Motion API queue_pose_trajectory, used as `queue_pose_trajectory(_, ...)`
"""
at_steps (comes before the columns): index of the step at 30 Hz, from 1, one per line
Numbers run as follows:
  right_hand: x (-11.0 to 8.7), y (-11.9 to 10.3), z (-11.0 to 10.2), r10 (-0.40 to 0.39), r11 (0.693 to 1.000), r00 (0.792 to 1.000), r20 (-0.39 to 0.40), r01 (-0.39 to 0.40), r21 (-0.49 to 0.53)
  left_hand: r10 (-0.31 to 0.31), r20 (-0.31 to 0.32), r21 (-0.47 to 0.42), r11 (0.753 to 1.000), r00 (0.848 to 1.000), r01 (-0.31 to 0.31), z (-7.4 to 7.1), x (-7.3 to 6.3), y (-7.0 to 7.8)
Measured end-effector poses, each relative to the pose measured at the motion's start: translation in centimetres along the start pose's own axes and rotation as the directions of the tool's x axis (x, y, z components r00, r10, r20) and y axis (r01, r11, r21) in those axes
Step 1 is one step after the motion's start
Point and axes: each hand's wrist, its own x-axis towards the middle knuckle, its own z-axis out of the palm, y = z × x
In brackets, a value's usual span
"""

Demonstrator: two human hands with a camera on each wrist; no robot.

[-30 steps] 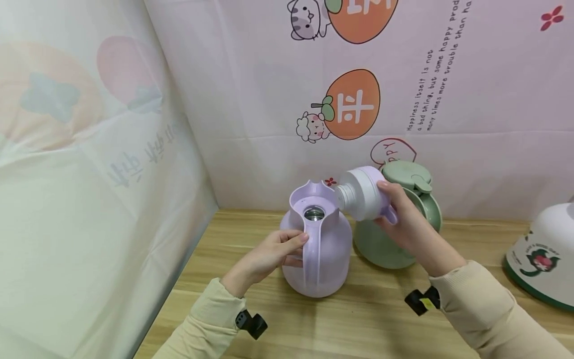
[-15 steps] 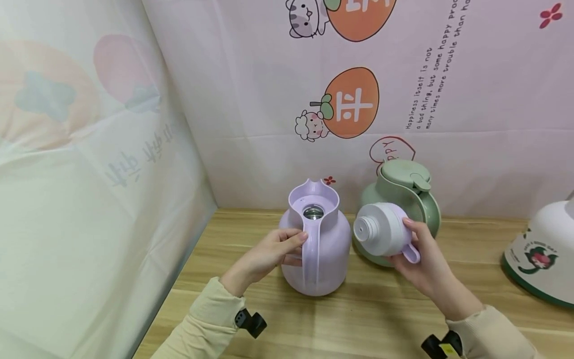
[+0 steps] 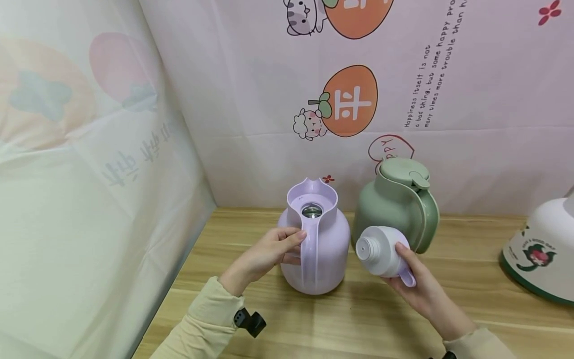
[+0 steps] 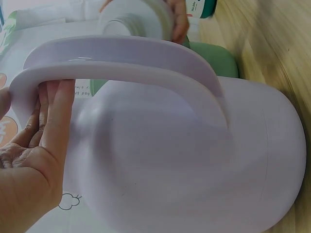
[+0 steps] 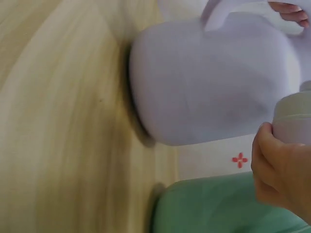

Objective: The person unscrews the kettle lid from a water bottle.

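A lilac vacuum jug (image 3: 329, 249) stands upright on the wooden table, its round mouth uncovered and a shiny metal opening inside. My left hand (image 3: 271, 252) grips the upper part of its handle, thumb on top; in the left wrist view the fingers (image 4: 57, 111) pass under the handle. My right hand (image 3: 419, 284) holds the jug's stopper lid (image 3: 381, 252), white with a lilac top and tab. The lid is tilted sideways, its threaded end facing left toward the jug. It hangs above the table to the right of the jug, overlapping the green jug's lower part in the head view.
A green vacuum jug (image 3: 385, 209) with its lid on stands behind and right of the lilac one. Farther right is a white pot-shaped vessel (image 3: 538, 249) with a green base. A printed cloth (image 3: 251, 99) hangs behind the wooden table (image 3: 358, 334), another along the left.
My right hand has drawn the stopper lid away from the jug's mouth, down and to the right, turning its threaded end more toward me. My left hand keeps its grip on the handle.
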Motion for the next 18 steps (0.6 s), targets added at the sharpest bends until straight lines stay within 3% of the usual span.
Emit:
queue_pose_trajectory(6, 0.0, 1.4, -1.1, 0.010, 0.994, 0.976, -0.217, -0.033, -0.103, -0.013, -0.019, -0.004, 1.000, 1.000, 0.013, 0.2, 0.1, 0.0)
queue_pose_trajectory(14, 0.2, 2.9, -2.2, 0.016, 0.992, 0.962, -0.273, -0.049, -0.116, -0.010, 0.014, -0.056, 0.998, 1.000, 0.011, 0.2, 0.4, 0.2)
queue_pose_trajectory(18, 0.1, 3.5, -2.6, 0.030, 0.983, 0.939, -0.343, -0.091, -0.162, -0.002, 0.018, -0.071, 0.997, 1.000, 0.004, 0.3, 0.6, 0.4)
